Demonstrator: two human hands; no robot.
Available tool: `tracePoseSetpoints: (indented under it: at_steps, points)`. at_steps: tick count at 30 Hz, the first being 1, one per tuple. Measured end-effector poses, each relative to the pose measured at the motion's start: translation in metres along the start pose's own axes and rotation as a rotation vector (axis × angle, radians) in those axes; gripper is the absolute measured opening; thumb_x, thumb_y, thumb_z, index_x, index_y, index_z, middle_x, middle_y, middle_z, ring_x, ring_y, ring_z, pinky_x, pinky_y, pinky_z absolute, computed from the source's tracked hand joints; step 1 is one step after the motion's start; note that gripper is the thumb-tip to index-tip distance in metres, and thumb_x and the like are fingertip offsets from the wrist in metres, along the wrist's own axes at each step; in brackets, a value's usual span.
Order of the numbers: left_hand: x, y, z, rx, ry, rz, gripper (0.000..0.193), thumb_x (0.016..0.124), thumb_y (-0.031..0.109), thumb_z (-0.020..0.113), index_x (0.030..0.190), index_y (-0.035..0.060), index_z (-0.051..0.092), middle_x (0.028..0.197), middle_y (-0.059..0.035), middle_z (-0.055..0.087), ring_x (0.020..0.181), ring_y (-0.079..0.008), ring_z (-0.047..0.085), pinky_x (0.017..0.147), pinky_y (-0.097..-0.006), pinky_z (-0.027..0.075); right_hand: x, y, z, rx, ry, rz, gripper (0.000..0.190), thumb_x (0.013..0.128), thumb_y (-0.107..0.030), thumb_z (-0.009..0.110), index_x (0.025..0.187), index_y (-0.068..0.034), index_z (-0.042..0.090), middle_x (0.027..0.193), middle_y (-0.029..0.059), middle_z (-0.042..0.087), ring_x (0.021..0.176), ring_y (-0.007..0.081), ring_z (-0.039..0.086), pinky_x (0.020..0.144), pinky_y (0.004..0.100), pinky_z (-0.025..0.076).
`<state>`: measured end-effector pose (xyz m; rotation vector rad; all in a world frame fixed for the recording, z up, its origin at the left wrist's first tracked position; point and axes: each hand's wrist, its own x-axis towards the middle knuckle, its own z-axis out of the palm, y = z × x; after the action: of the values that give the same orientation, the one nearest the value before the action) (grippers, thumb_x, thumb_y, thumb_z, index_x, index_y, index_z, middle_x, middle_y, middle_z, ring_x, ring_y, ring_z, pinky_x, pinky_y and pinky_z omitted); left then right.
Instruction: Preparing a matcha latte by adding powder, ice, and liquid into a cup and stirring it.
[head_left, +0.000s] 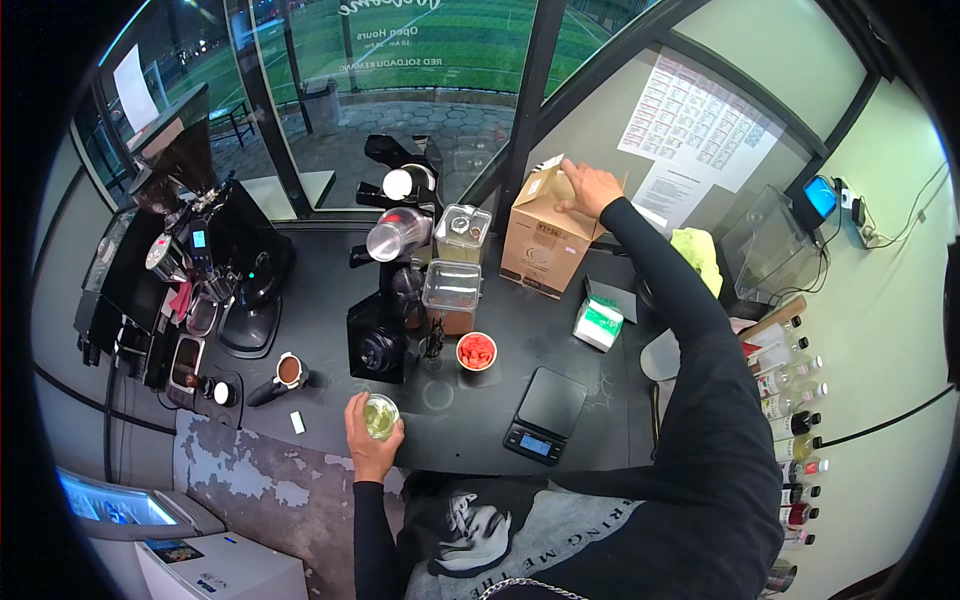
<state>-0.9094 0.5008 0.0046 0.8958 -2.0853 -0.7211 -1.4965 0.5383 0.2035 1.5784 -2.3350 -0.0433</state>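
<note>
My left hand (373, 444) is closed around a clear glass (382, 417) with pale green contents, near the front edge of the dark counter (322, 401). At the back, my right hand (589, 187) touches the open top of a cardboard box (547, 244), its fingers partly within the flaps; whether it grips anything cannot be told. A cup of red pieces (476, 352) stands right of the glass. Farther right lies a digital scale (547, 412) with a lit display. A small green and white box (598, 323) sits in front of the cardboard box.
Lidded clear containers (452, 285) stand beside a black cup dispenser (377, 345). To the left are a portafilter (288, 370), a coffee grinder (255, 289) and an espresso machine (120, 300). Several bottles (791, 427) line the right wall. A yellow-green cloth (696, 259) lies beyond my right arm.
</note>
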Motion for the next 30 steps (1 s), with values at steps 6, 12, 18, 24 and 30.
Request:
tracePoseSetpoints:
  at_steps: [6, 12, 18, 24, 30]
  points:
    - [-0.001, -0.002, 0.0, 0.02, -0.001, 0.005, 0.075, 0.074, 0.011, 0.082, 0.141, 0.003, 0.05, 0.14, -0.0208, 0.053, 0.128, -0.0406, 0.055, 0.109, -0.0466, 0.046, -0.033, -0.022, -0.07, 0.082, 0.109, 0.165, 0.061, 0.088, -0.029, 0.073, 0.142, -0.01, 0.051, 0.107, 0.0236, 0.071, 0.097, 0.0418, 0.071, 0.084, 0.0516, 0.058]
    - [0.002, -0.002, 0.001, -0.006, 0.028, 0.008, 0.075, 0.073, 0.011, 0.083, 0.14, 0.0026, 0.05, 0.139, -0.0212, 0.053, 0.127, -0.0412, 0.055, 0.109, -0.0469, 0.046, -0.075, -0.003, -0.037, 0.435, -0.083, 0.274, 0.085, 0.088, -0.068, 0.066, 0.136, 0.001, 0.06, 0.114, 0.0285, 0.072, 0.111, 0.0409, 0.069, 0.098, 0.0516, 0.054]
    - [-0.003, -0.008, 0.001, 0.042, 0.017, 0.043, 0.075, 0.074, 0.011, 0.082, 0.141, 0.0028, 0.05, 0.139, -0.0219, 0.053, 0.127, -0.0419, 0.055, 0.108, -0.0475, 0.046, -0.081, -0.076, 0.035, 0.217, 0.092, 0.44, 0.063, 0.086, -0.056, 0.074, 0.141, -0.028, 0.061, 0.13, 0.022, 0.055, 0.09, 0.0407, 0.073, 0.082, 0.048, 0.06]
    - [-0.003, -0.003, 0.004, 0.038, 0.022, 0.045, 0.076, 0.074, 0.012, 0.084, 0.142, 0.0026, 0.049, 0.139, -0.0227, 0.053, 0.129, -0.0424, 0.053, 0.11, -0.0482, 0.043, -0.106, -0.012, 0.049, 0.235, 0.097, 0.18, 0.053, 0.095, -0.045, 0.067, 0.147, -0.039, 0.056, 0.15, 0.0174, 0.051, 0.109, 0.0388, 0.07, 0.088, 0.0469, 0.059]
    - [0.002, -0.003, 0.004, 0.053, 0.016, 0.045, 0.075, 0.075, 0.013, 0.084, 0.141, 0.0022, 0.05, 0.138, -0.0224, 0.053, 0.129, -0.0419, 0.053, 0.11, -0.0477, 0.044, -0.101, 0.024, 0.042, 0.406, 0.17, -0.032, 0.053, 0.092, -0.055, 0.07, 0.134, -0.022, 0.07, 0.143, 0.0169, 0.059, 0.117, 0.0364, 0.066, 0.098, 0.0448, 0.054]
